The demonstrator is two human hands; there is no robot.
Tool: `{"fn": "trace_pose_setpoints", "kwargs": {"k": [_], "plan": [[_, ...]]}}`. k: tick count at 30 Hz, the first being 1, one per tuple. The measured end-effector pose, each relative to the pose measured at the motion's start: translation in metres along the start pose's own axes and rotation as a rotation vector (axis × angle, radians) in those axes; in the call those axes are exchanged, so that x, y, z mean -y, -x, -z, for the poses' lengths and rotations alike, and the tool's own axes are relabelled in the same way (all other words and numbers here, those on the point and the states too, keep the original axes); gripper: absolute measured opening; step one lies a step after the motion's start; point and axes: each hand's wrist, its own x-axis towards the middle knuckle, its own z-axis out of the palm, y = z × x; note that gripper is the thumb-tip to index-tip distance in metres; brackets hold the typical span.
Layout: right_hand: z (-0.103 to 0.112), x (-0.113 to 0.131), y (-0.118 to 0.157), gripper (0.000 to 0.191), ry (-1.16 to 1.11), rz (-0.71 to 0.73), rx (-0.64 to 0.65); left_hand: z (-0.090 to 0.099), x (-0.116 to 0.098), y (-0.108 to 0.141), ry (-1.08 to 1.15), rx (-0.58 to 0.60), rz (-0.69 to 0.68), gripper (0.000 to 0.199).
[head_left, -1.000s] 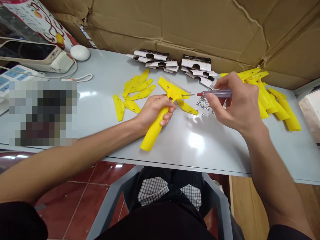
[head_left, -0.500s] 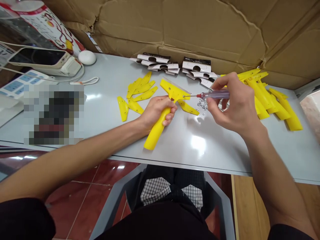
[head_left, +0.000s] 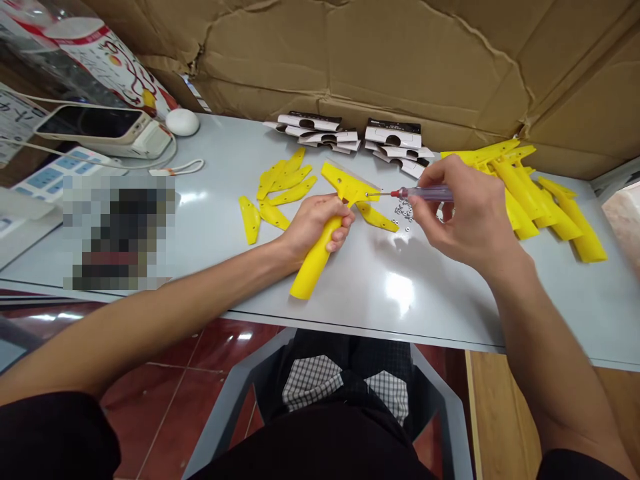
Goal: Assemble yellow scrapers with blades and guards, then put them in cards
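A yellow plastic T-shaped tool (head_left: pixel 319 253) is running through the fingers of the left hand (head_left: pixel 315 220), which are wrapping firmly around its neck. The fingers of the right hand (head_left: pixel 467 217) are pinching a translucent purple-handled screwdriver (head_left: pixel 433 193); its tip is apparently meeting a small screw on the tool's head. The step in hand seems to be driving that screw; the next move calls for steady alignment while turning. Small silvery metal parts (head_left: pixel 405 211) are lying just left of the right fingers. Flat yellow plastic pieces (head_left: pixel 274 215) are lying near the left fingers, on the glossy grey desk (head_left: pixel 350 300). Beyond both, black-and-white cardboard sleeves (head_left: pixel 393 135) are bearing print too small to read.
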Motion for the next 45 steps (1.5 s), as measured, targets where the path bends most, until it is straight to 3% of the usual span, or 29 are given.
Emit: {"fn": "trace_pose_setpoints", "kwargs": {"k": [4, 9, 12, 16, 23, 29, 37, 41, 45], "plan": [[-0.002, -0.005, 0.001, 0.028, 0.048, -0.057, -0.015, 0.001, 0.000, 0.000, -0.007, 0.005, -0.005, 0.015], [0.002, -0.001, 0.000, 0.016, -0.050, -0.043, 0.048, -0.002, -0.002, 0.002, -0.006, -0.006, -0.003, 0.015], [0.000, 0.000, 0.000, 0.010, -0.047, -0.013, 0.020, -0.003, -0.003, 0.003, 0.003, -0.024, 0.012, 0.015], [-0.004, -0.004, 0.002, 0.028, 0.050, -0.077, -0.028, -0.003, -0.002, 0.003, -0.001, -0.025, 0.011, 0.016], [0.000, 0.001, 0.002, 0.017, -0.041, -0.044, 0.084, -0.002, 0.000, 0.003, 0.003, -0.015, -0.003, 0.015], [-0.003, -0.003, 0.001, 0.028, 0.064, -0.093, 0.031, -0.003, -0.001, 0.004, 0.020, -0.023, 0.003, 0.014], [0.002, 0.005, 0.000, 0.010, -0.015, 0.008, 0.037, -0.003, 0.000, 0.003, 0.019, -0.037, 0.009, 0.014], [0.000, 0.001, 0.000, 0.028, 0.073, -0.083, 0.011, -0.004, -0.001, 0.003, 0.000, -0.044, -0.005, 0.014], [0.003, 0.002, -0.002, 0.015, -0.002, -0.095, 0.067, -0.002, 0.000, 0.002, -0.016, -0.028, -0.020, 0.014]]}}
